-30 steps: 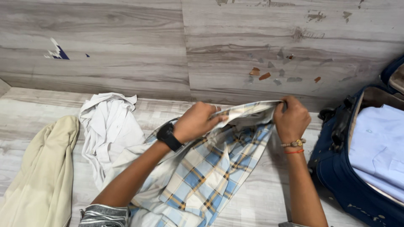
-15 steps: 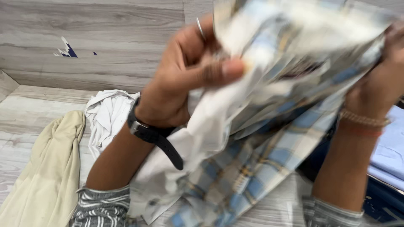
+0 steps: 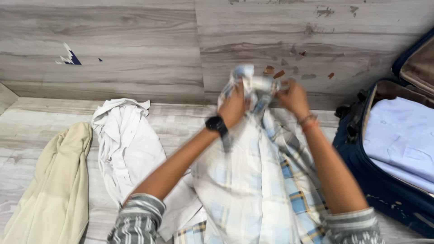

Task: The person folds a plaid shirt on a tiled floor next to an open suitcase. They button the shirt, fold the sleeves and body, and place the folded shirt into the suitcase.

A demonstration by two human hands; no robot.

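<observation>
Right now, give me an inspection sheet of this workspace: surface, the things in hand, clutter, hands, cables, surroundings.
Surface: pale wood-grain floor, scuffed.
Things in hand: plaid shirt, blue, white and yellow, held up by its top edge and hanging down to the floor.
Clutter: white shirt crumpled at left; beige garment beside it, farther left.
Hands: left hand and right hand both grip the plaid shirt near its collar; fingers blurred.
Cables: nothing seen.
Surroundings: grey wood-look wall with chipped patches; open navy suitcase at right holding a folded light blue shirt.
</observation>
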